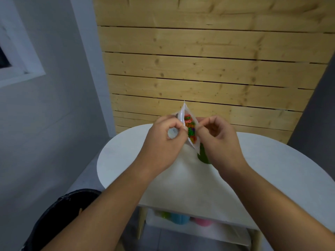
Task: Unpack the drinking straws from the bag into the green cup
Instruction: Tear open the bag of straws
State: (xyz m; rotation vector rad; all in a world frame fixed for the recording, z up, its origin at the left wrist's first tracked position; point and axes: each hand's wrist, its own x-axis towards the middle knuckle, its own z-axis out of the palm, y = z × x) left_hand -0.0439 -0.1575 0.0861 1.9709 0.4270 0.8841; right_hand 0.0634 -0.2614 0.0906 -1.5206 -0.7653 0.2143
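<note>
Behind everything, one wall of pale horizontal wooden planks fills the upper view, with a grey wall and one white window frame to its left. Below it stands one white table with a rounded top, and one black bin sits at the lower left beside it. On one shelf under the tabletop lie three blurred coloured items: one yellow-green, one blue, one pink.

Two bare hands are raised above the table. The left hand pinches the left lip of one clear plastic bag between thumb and fingertips. The right hand pinches the opposite lip the same way, its other fingers curled. Between them the bag's mouth is spread into a narrow pointed slit.

One green cup stands on the table just beneath the bag, largely hidden by the right hand and wrist.

Inside the bag sits one bundle of drinking straws, seen end-on in orange, red, green and purple. They are too many and too small to count.
</note>
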